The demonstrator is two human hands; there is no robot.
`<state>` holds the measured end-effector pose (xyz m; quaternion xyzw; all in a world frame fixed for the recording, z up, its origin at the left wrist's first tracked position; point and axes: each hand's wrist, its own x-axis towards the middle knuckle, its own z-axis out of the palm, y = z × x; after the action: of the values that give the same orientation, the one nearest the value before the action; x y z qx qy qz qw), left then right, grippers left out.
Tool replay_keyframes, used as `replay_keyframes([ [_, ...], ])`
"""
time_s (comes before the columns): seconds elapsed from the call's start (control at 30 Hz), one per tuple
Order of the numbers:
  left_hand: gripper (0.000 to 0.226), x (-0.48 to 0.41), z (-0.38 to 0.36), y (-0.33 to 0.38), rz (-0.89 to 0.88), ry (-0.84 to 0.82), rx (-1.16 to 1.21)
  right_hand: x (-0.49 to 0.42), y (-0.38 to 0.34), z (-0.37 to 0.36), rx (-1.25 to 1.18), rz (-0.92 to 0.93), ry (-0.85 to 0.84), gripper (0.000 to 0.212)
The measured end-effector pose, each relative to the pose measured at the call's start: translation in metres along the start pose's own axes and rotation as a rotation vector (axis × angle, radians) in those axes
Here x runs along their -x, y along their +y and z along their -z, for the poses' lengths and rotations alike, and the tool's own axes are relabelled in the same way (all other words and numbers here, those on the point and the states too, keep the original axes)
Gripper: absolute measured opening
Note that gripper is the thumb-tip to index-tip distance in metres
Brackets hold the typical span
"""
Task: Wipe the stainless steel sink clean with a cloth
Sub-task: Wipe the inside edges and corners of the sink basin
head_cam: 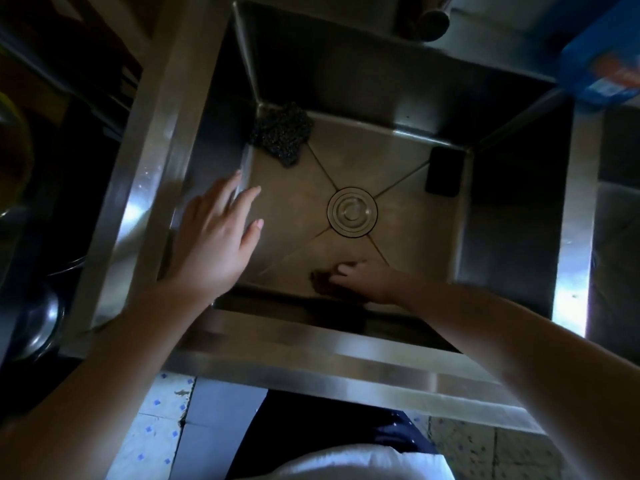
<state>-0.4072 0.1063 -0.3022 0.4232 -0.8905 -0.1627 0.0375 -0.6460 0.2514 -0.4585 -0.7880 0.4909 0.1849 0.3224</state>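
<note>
I look straight down into a deep square stainless steel sink (353,344) with a round drain cover (352,210) at its middle. Down on the sink floor near the front wall, my right hand (367,280) presses flat on a small dark brown cloth (322,280), fingers pointing left. The cloth shows only at the fingertips; the hand hides the other part of it. My left hand (214,237) hovers over the sink's left rim, fingers spread and straight, holding nothing.
A dark metal scouring pad (281,133) lies in the far left corner of the sink floor. A black rectangular sponge (445,171) leans at the right wall. A blue packet (602,71) sits at the far right rim. Steel pots (38,323) stand left.
</note>
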Motion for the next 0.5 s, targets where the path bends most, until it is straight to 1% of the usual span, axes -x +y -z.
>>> replay_keyframes([
  [0.03,0.041,-0.005,0.0,0.005,-0.006,-0.01,0.003,0.009,0.008,-0.004,-0.012,-0.026,0.009,0.051],
  [0.07,0.042,-0.009,0.0,0.009,-0.012,-0.022,0.01,0.017,0.016,-0.007,-0.053,-0.094,0.041,0.052],
  [0.1,0.042,-0.013,-0.001,0.013,-0.02,-0.032,0.017,0.024,0.023,-0.01,-0.122,-0.205,0.075,0.052],
  [0.2,0.043,-0.025,-0.003,0.023,-0.045,-0.058,0.02,0.035,0.047,-0.012,-0.424,-0.63,0.21,0.054],
  [0.27,0.043,-0.031,-0.005,0.029,-0.054,-0.08,0.026,0.033,0.064,-0.007,-0.498,-0.809,0.28,0.054],
  [0.4,0.044,-0.044,-0.01,0.037,-0.06,-0.111,0.034,0.02,0.093,0.011,-0.555,-1.029,0.409,0.054],
  [0.47,0.045,-0.049,-0.011,0.04,-0.067,-0.123,0.036,0.011,0.099,0.017,-0.534,-1.042,0.419,0.052],
  [0.5,0.045,-0.052,-0.01,0.042,-0.07,-0.126,0.035,0.009,0.099,0.02,-0.479,-0.991,0.402,0.052],
])
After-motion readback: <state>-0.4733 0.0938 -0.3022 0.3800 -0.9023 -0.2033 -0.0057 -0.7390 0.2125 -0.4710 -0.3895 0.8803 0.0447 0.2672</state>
